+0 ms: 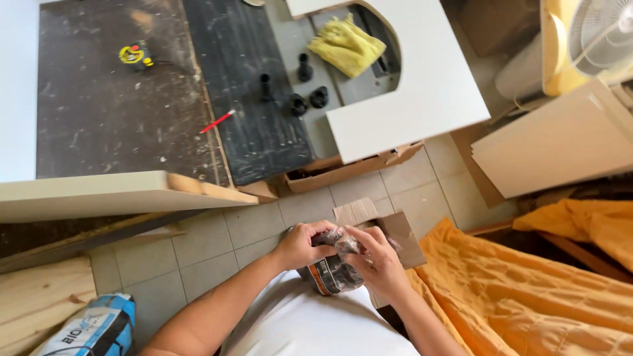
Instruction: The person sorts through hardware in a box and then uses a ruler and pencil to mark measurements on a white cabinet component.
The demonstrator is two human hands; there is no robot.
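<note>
I see both hands close together over my lap. My left hand (pixel 302 245) has its fingers clamped around a dark object in crinkled clear plastic wrap (pixel 333 260), and my right hand (pixel 377 262) pinches the wrap from the other side. Just beyond the fingers sits an open cardboard box (pixel 389 227). Far past them, a yellow cloth (pixel 346 45) lies on the desk (pixel 119 112).

Left hand (pixel 300 245) and right hand (pixel 377 262) together, fingers curled, forearms bent inward
</note>
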